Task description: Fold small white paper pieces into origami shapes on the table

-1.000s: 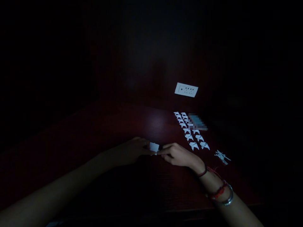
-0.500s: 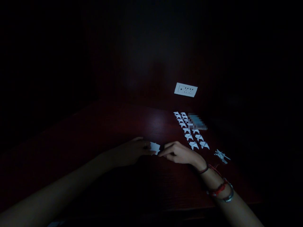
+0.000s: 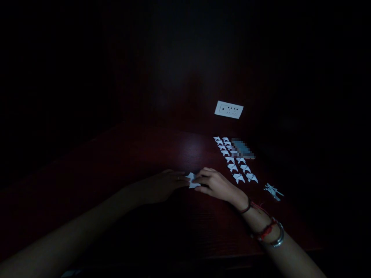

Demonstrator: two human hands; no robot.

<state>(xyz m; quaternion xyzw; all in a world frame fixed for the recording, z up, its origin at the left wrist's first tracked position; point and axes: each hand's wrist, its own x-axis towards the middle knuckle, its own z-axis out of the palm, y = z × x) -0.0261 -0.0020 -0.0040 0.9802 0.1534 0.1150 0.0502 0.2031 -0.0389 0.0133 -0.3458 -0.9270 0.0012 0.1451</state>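
Note:
A small white piece of folded paper (image 3: 191,180) with pointed corners lies on the dark red table (image 3: 150,154) between my hands. My left hand (image 3: 166,185), wearing a ring and mostly in shadow, holds its left edge with outstretched fingers. From the other side, the bent fingers of my right hand (image 3: 213,183) press and grip the paper's right part. Several similar folded white paper pieces (image 3: 238,177) lie in two slanting rows beyond my right hand.
Thin white paper strips (image 3: 273,191) lie in a small heap to the right. A flat, pixelated bluish object (image 3: 243,148) rests beside the far end of the rows. On the wall behind is a white power socket (image 3: 228,109). The surroundings are very dark.
The paper now shows a pointed outline where it looked more like a rectangle. My right fingers have moved onto it, and my left fingers have stretched out along its edge.

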